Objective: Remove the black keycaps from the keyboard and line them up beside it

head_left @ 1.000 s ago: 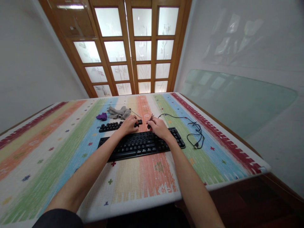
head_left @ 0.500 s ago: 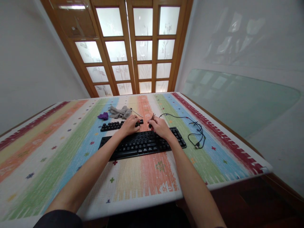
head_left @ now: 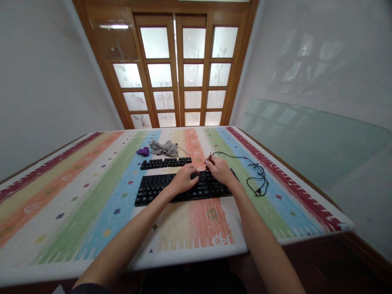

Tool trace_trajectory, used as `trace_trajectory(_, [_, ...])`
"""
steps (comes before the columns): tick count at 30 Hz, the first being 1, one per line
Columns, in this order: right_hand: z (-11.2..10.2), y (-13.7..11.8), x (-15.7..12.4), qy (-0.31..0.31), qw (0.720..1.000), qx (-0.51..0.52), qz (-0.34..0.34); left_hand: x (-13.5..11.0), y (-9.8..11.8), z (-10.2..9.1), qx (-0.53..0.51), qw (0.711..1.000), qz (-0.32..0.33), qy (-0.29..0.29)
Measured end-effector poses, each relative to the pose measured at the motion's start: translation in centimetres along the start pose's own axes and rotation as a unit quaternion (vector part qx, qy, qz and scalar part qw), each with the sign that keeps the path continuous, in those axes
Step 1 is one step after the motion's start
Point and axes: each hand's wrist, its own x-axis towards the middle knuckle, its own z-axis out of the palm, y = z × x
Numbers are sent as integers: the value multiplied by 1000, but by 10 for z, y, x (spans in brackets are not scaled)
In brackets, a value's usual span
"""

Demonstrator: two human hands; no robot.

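Note:
A black keyboard (head_left: 157, 197) lies before me, its upper left part stripped of keycaps and showing bare stems. My left hand (head_left: 185, 179) rests on the middle of the keyboard with bent fingers, thumb apart from them; I see nothing held in it. Over the keyboard's back edge, right of centre, my right hand (head_left: 221, 169) pinches a small thin brownish tool (head_left: 210, 157) whose tip is hidden by the fingers. Rows of loose black keycaps (head_left: 165, 162) are lined up behind the keyboard.
Behind the keycaps lie a crumpled grey cloth (head_left: 164, 148), a small purple cloth (head_left: 143, 151) and a thin rod (head_left: 183, 150). A tangled black USB cable (head_left: 259, 179) is on the right. A striped tablecloth (head_left: 92, 212) covers the table.
My left hand has left the right end of the keycap rows and come down onto the keyboard. A black keycap seen at my right fingers no longer shows there. The view has tilted up.

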Motion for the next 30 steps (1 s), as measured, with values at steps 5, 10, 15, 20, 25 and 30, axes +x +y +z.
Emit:
trace_trajectory(5, [-19, -1, -12, -17, 992, -121, -41, -2, 3, 13, -14, 1000, -18, -15])
trace_trajectory(10, [-17, -5, -19, -137, 977, -156, -53, -2, 2, 24, -29, 999, -30, -3])
trace_trajectory(15, [-6, 3, -17, -235, 943, -233, -31, -2, 1, 30, -61, 996, -59, 26])
trace_trajectory(20, [2, 11, -14, -259, 935, -241, -31, -2, 1, 35, -82, 992, -79, 49])
trace_trajectory(25, [8, 14, -11, -238, 941, -240, -30, -4, 0, 39, -66, 994, -76, 50])
trace_trajectory(30, [11, 18, -8, -229, 947, -222, -43, -6, 2, 39, -25, 998, -49, 27])
